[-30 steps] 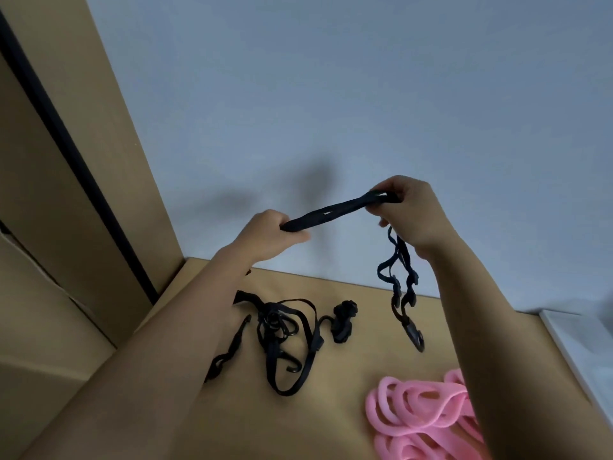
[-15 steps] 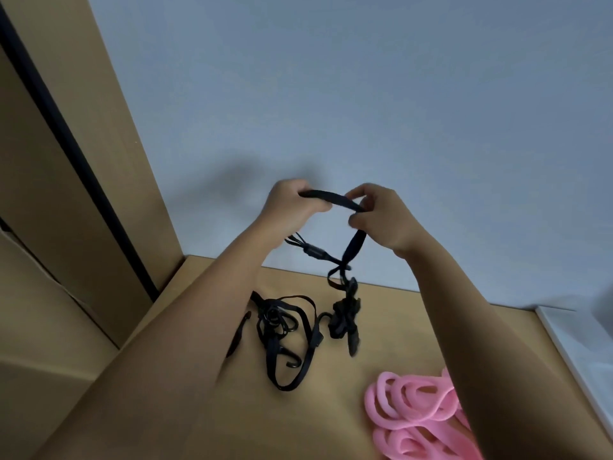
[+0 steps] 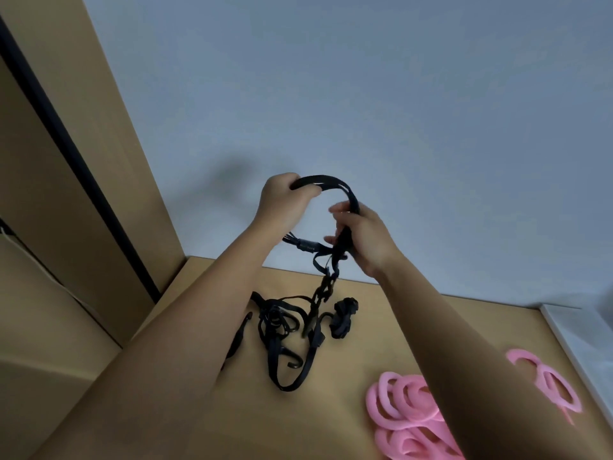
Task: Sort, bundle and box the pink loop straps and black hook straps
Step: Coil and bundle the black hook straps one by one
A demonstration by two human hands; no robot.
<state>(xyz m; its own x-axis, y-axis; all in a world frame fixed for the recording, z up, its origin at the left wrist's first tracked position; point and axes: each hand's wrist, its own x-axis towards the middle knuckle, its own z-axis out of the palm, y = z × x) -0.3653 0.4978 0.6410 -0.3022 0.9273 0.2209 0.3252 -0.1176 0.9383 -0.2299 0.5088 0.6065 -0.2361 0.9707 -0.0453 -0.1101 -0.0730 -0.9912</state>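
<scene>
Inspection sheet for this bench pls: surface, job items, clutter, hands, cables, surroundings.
Surface: tan table, bare wood showing.
Job's things: held black strap arched between both hands; loose black straps tangled on the table; black bundle beside them; pink loop straps heaped near right, single pink strap apart further right; no box seen.
Clutter: nothing seen.
Grippers: left hand and right hand both grip the held black strap.
Cables: nothing seen.
Surroundings: grey wall behind, tan panel left, white ledge right.

A tan table [image 3: 497,327] meets a grey wall [image 3: 398,94] at its far edge. A tan panel [image 3: 129,194] with a black strip [image 3: 78,161] stands at the left edge. A white slab [image 3: 580,343] lies along the right edge.
</scene>
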